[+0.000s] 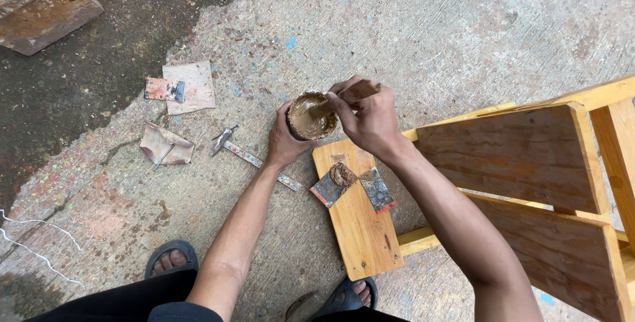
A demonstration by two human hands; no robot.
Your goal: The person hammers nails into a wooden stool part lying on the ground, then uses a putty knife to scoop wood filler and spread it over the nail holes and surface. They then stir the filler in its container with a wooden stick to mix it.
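Concrete floor [463, 24], rough, paint-flecked, with a dark damp patch at upper left. Scattered left of the work: a flat cardboard scrap [192, 86], a small painted scraper [165, 89] lying on its edge, a crumpled piece of sandpaper [165, 143], a folding rule [254, 159] running diagonally under the left forearm. A wooden frame of light planks [522, 157] lies to the right; one plank [360, 219] juts toward the person, carrying two smeared square putty scrapers [354, 186]. Sandalled feet at the bottom edge. Left hand [283, 140] curled round the far-left side of a small round can of brown putty [311, 116], gripping it; can sits at the plank's far end. Right hand [367, 120] closed on a wooden stick [347, 94], wrist bent down, stick's tip dipped into the putty.
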